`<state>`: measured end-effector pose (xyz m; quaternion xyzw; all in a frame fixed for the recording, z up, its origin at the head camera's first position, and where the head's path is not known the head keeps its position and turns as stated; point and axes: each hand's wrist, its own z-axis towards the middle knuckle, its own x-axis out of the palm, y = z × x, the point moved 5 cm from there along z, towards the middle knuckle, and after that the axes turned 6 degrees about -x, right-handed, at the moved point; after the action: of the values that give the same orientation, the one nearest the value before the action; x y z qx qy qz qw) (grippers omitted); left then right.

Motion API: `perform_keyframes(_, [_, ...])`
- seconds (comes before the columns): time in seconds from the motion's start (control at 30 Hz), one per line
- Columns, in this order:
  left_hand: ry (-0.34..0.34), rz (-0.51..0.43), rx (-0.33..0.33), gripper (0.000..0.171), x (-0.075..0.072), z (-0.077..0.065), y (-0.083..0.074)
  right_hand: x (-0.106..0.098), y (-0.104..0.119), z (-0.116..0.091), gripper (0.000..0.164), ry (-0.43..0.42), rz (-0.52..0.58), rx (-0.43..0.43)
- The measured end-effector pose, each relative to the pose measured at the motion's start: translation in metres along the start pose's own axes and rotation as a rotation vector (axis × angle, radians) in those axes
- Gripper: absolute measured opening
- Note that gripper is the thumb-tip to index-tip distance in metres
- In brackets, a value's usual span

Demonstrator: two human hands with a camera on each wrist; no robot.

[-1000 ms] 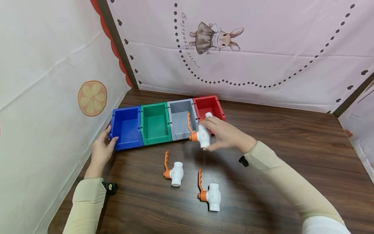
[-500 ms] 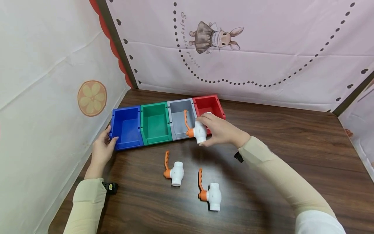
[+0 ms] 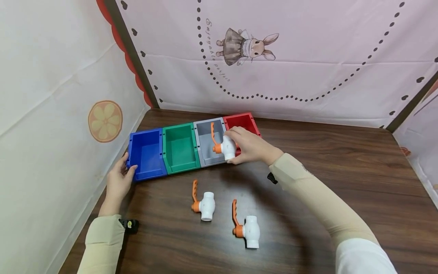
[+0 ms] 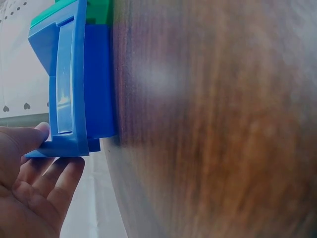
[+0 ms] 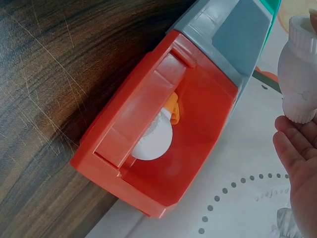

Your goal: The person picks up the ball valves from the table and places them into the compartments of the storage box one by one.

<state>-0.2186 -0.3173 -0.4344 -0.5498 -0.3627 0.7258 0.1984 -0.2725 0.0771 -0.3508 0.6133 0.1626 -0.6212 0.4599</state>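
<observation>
My right hand point(image 3: 251, 146) holds a white ball valve point(image 3: 228, 147) with an orange lever by its two ends, above the grey bin point(image 3: 206, 154). The right wrist view shows that same valve body point(image 5: 300, 74) between fingers and thumb. Inside the red bin point(image 5: 200, 114) lies another white valve point(image 5: 154, 140), partly hidden by the front lip. At the far left, my left hand point(image 3: 118, 182) grips the outer side wall of the blue bin point(image 3: 147, 152), thumb inside and fingers outside. Two more ball valves, one nearer the bins point(image 3: 207, 207) and one to the right point(image 3: 252, 232), lie on the table.
The blue, green point(image 3: 181, 148), grey and red bins stand joined in a row on the dark wooden table point(image 3: 325, 175). A printed cloth point(image 3: 308, 45) hangs behind the table, and a white cloth wall point(image 3: 51, 152) rises on the left.
My right hand has carried the valve left and away from me, from the red bin's front corner to over the grey bin. The left hand keeps its grip; the head view tilts slightly.
</observation>
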Motion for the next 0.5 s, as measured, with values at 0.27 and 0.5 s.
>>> perform_keyframes(0.27, [-0.011, 0.003, 0.031, 0.053, 0.0009, 0.0032, -0.0068, -0.0004, -0.0063, 0.0046, 0.074, 0.032, 0.007, 0.042])
perform_keyframes(0.5, [-0.01, -0.007, 0.023, 0.053, -0.0009, -0.0016, -0.0028, 0.0055, -0.0099, 0.0101, 0.076, 0.04, 0.041, 0.055])
